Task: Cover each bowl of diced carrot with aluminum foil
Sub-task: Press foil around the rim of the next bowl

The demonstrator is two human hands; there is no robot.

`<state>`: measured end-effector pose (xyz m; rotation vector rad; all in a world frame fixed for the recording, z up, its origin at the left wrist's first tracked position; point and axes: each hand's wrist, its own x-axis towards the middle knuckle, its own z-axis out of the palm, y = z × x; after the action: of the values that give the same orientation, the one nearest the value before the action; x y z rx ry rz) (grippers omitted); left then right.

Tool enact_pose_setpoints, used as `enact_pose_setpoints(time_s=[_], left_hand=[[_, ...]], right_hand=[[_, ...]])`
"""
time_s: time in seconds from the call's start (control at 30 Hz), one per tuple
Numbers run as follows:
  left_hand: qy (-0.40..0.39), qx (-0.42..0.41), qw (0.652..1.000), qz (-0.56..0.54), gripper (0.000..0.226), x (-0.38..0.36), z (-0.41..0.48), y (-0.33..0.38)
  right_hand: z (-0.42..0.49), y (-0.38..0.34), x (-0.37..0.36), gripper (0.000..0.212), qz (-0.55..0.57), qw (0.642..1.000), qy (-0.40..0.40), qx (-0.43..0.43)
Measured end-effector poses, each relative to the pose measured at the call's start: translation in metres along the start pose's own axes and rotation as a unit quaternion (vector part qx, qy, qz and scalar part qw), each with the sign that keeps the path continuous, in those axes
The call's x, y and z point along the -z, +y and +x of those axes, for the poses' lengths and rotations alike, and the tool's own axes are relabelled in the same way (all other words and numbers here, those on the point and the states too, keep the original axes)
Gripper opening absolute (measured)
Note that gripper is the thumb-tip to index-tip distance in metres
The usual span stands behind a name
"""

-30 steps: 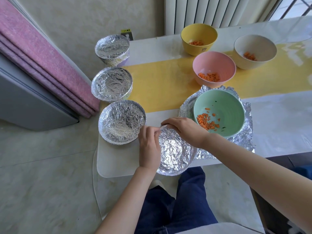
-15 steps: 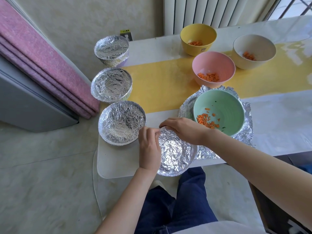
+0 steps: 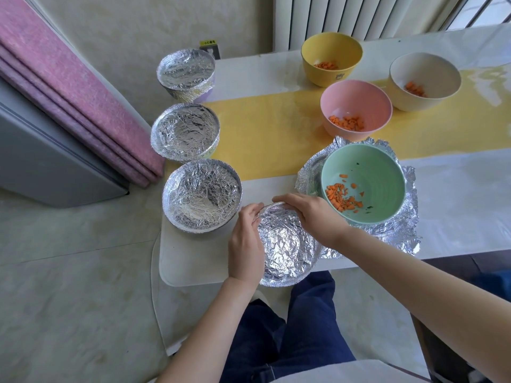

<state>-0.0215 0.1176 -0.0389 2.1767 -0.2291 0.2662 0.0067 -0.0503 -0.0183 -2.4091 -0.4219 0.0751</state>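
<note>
Near edge of the pale surface: round bowl capped in crinkled aluminium foil, partly overhanging the person's lap.

Left hand lies along the bowl's left side, fingers curled onto the far-left rim and pinching the foil there. Right hand is draped over the far rim, fingers curved down and clasping the foil edge. Both are grasping, neither released.

Three more foil-capped bowls stand in a line to the left: nearest, middle, farthest.

Uncovered, each with diced carrot: mint-green bowl sitting on a loose crumpled foil sheet, pink bowl, yellow bowl, cream bowl.

Handling, by judgement:
- Foil looks thin, light and easily torn, and it keeps whatever crease it gets.
- Best worked at the rim, folded down over the lip in short pinches.
- Avoid pressing the centre, which would dent it.
- Bowl seems light and could slide, so steady it by the side wall.
</note>
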Motion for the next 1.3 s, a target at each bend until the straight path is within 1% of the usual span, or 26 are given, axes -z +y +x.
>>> enact_pose_setpoints(time_s=[0.07,0.13,0.2,0.23,0.33,0.43,0.47,0.57,0.6,0.73,0.87,0.97,1.07,1.13,1.2,1.3], left_hand=[[0.002,-0.028,0.999,0.035,0.045,0.001,0.001,-0.003],[0.003,-0.030,0.998,0.052,0.051,0.002,0.001,-0.003],[0.008,-0.030,0.998,0.058,0.052,0.003,0.002,-0.002],[0.008,-0.027,0.998,0.059,0.051,0.003,0.002,-0.002],[0.010,-0.011,0.998,0.062,0.044,0.003,0.003,-0.001],[0.028,0.011,0.998,0.055,0.033,0.004,0.003,0.001],[0.034,0.021,0.998,0.051,0.031,0.004,0.004,0.002],[0.058,0.056,0.996,0.040,0.030,0.003,0.004,0.002],[0.068,0.072,0.994,0.035,0.031,0.003,0.004,0.003],[0.097,0.118,0.988,0.016,0.031,-0.002,-0.002,0.006],[0.130,0.195,0.972,-0.005,0.032,-0.008,-0.005,0.007],[0.122,0.238,0.963,-0.017,0.032,-0.011,-0.010,0.006],[0.113,0.254,0.960,-0.021,0.032,-0.011,-0.011,0.004],[0.090,0.255,0.963,-0.019,0.033,-0.009,-0.010,0.001],[0.050,0.247,0.968,-0.012,0.034,-0.005,-0.007,-0.002],[-0.007,0.210,0.978,0.004,0.033,0.001,-0.002,-0.006]], right_hand=[[0.003,-0.004,0.003,0.040,-0.036,0.999,-0.004,0.011],[0.007,-0.009,0.005,0.052,-0.071,0.997,-0.026,0.025],[0.011,-0.013,0.005,0.063,-0.072,0.996,-0.048,0.035],[0.012,-0.014,0.004,0.064,-0.066,0.996,-0.051,0.040],[0.017,-0.010,0.000,0.061,-0.060,0.996,-0.043,0.046],[0.021,-0.011,0.000,0.061,-0.065,0.995,-0.062,0.041],[0.023,-0.011,-0.001,0.058,-0.065,0.995,-0.071,0.036],[0.026,-0.011,-0.001,0.033,-0.055,0.996,-0.070,0.009],[0.026,-0.010,-0.001,0.030,-0.049,0.997,-0.066,-0.005],[0.029,-0.006,-0.004,0.029,-0.041,0.996,-0.068,-0.028],[0.035,-0.003,-0.011,0.033,-0.066,0.994,-0.075,-0.050],[0.038,-0.002,-0.014,0.039,-0.078,0.992,-0.086,-0.056],[0.041,-0.004,-0.016,0.048,-0.088,0.989,-0.107,-0.054],[0.043,-0.005,-0.015,0.053,-0.096,0.987,-0.118,-0.047],[0.045,-0.007,-0.014,0.055,-0.115,0.984,-0.127,-0.040],[0.045,-0.012,-0.016,0.053,-0.145,0.979,-0.145,-0.016]])
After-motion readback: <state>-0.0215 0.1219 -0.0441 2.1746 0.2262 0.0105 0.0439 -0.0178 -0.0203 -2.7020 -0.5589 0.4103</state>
